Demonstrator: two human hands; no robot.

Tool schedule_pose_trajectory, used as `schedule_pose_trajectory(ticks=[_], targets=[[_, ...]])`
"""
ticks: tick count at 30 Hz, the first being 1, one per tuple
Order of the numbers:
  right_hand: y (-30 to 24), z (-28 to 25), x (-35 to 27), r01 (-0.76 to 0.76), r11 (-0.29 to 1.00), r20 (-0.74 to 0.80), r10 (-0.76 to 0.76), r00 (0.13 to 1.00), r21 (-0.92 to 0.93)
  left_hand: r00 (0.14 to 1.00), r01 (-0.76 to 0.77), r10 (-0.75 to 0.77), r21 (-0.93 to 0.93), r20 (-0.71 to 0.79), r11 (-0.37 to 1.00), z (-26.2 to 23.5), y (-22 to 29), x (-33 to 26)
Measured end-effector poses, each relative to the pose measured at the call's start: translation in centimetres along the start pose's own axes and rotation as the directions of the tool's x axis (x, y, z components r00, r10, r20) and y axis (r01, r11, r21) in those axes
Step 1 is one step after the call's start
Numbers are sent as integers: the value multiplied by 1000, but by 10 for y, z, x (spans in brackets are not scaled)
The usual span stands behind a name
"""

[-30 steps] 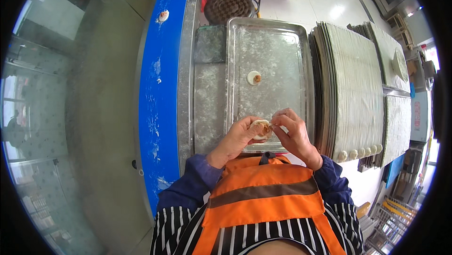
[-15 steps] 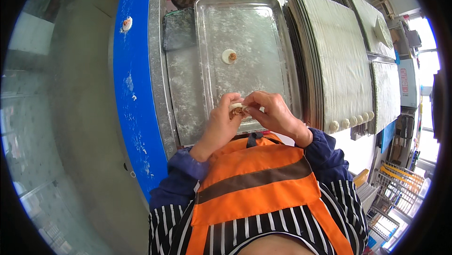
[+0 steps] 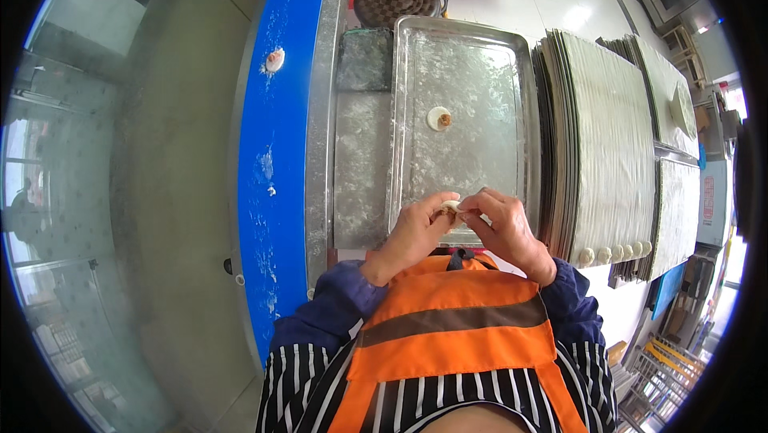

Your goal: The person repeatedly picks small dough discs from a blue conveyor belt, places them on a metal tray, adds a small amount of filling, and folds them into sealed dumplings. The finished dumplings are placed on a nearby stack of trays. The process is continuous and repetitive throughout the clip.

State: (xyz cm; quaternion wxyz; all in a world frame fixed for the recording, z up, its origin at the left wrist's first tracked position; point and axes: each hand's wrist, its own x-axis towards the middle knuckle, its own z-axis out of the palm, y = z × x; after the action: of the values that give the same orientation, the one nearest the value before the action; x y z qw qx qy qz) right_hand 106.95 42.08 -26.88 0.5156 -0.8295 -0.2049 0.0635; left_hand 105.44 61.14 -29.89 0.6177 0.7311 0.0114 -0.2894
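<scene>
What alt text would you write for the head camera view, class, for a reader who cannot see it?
Seen from above, a person's left hand and right hand pinch a small dumpling together over the near end of a floured metal tray. One round wrapper with filling lies mid-tray; a blue belt runs left, stacked trays right.

- A steel counter (image 3: 364,185) runs from near to far, edged on its left by a blue belt (image 3: 276,153).
- A floured metal tray (image 3: 464,113) lies on the counter, holding one open wrapper with filling (image 3: 439,118).
- Right of the tray sits a stack of flat trays (image 3: 608,137), with small dumplings (image 3: 612,254) along its near edge.
- On the belt, farther off, lies a filled wrapper (image 3: 274,59).
</scene>
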Motion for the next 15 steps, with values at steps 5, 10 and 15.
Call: schedule_pose_trajectory(ticks=[5, 10, 15], targets=[[15, 10, 12, 78, 989, -116, -93, 989, -123, 999, -18, 9, -239, -39, 971, -6, 5, 10], [20, 11, 23, 21, 996, -63, -26, 998, -88, 999, -38, 35, -144, -22, 989, -14, -10, 22], [22, 14, 26, 92, 987, 2, -93, 996, -134, 979, -168, 186, 182, -89, 969, -19, -6, 22]])
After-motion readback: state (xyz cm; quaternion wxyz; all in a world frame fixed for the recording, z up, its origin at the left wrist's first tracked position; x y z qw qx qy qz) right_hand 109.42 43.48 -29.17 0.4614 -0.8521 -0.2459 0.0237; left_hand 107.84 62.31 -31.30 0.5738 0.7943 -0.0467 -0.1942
